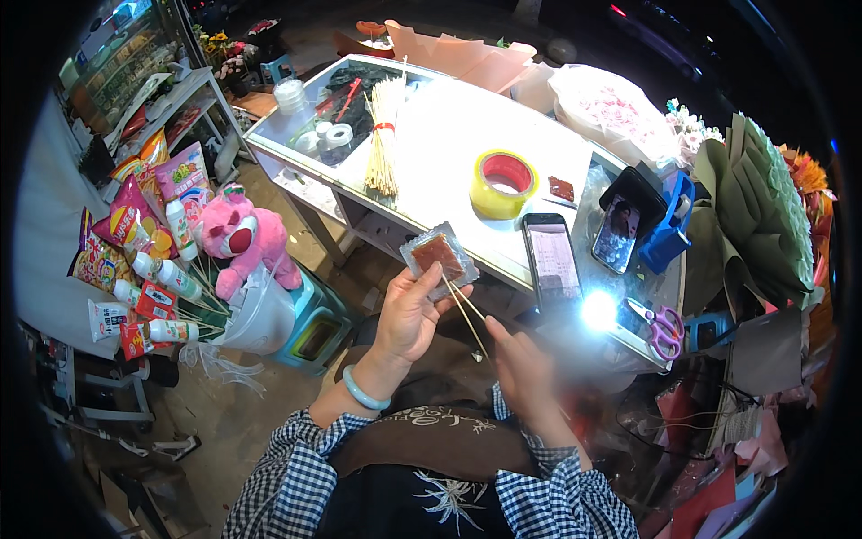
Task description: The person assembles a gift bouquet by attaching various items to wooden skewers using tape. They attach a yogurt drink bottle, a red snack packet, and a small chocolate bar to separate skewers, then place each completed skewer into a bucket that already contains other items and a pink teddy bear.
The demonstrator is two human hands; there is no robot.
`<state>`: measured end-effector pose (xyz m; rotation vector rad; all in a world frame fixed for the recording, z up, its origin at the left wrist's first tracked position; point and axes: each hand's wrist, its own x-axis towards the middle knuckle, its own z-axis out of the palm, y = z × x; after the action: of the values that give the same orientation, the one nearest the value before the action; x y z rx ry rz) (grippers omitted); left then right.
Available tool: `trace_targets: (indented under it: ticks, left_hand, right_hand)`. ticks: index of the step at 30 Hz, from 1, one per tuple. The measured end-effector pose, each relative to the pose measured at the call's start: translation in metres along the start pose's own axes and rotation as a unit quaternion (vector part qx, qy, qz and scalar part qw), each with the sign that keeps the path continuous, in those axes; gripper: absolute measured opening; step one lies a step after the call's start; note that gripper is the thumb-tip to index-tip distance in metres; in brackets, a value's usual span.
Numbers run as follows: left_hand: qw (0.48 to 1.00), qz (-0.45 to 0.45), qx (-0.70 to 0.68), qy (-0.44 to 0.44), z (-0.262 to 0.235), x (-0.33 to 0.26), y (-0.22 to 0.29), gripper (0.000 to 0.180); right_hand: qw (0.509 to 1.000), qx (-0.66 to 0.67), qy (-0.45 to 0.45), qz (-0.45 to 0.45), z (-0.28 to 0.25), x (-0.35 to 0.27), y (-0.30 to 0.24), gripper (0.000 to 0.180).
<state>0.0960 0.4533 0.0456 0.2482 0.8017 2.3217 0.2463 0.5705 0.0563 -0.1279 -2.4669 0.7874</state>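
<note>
My left hand [411, 314] is closed on a clear-wrapped flat snack packet [440, 254] with a reddish-brown filling, thumb pressed on its front. Two thin wooden sticks [464, 314] slant down from the packet's lower edge. Beside them my right hand [523, 366] is closed, its fingertips at one of the sticks; glare and blur soften its outline. A small pale bit [477, 357] shows near the other stick's lower end. On the white-topped counter [449, 126] ahead lie a bundle of sticks [386, 135], a yellow tape roll [489, 199] and another small reddish-brown packet [561, 188].
A phone [551, 260], a bright lamp [600, 310] and purple-handled scissors [665, 333] occupy the counter's right side. Wrapped bouquets [763, 207] crowd the right. At left, a white bucket [262, 310] holds a pink plush bear [242, 235], snack bags and bottles on sticks.
</note>
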Motion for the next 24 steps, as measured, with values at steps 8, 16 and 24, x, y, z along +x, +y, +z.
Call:
trace_targets:
  ticks: [8,16,24]
  left_hand:
    - [1.0,0.008,0.02,-0.019,0.0016,0.0,-0.0035,0.029]
    - [0.998,0.02,0.053,-0.023,0.0049,-0.0014,-0.0075,0.029]
    - [0.993,0.015,0.116,-0.033,0.0057,-0.0032,-0.0035,0.025]
  right_hand:
    - [0.999,0.028,0.001,0.027,0.0017,0.001,-0.0014,0.048]
    - [0.99,0.127,0.011,0.06,0.0091,0.0,-0.0069,0.044]
    - [0.99,0.131,0.003,0.058,0.0034,0.0055,-0.004,0.043]
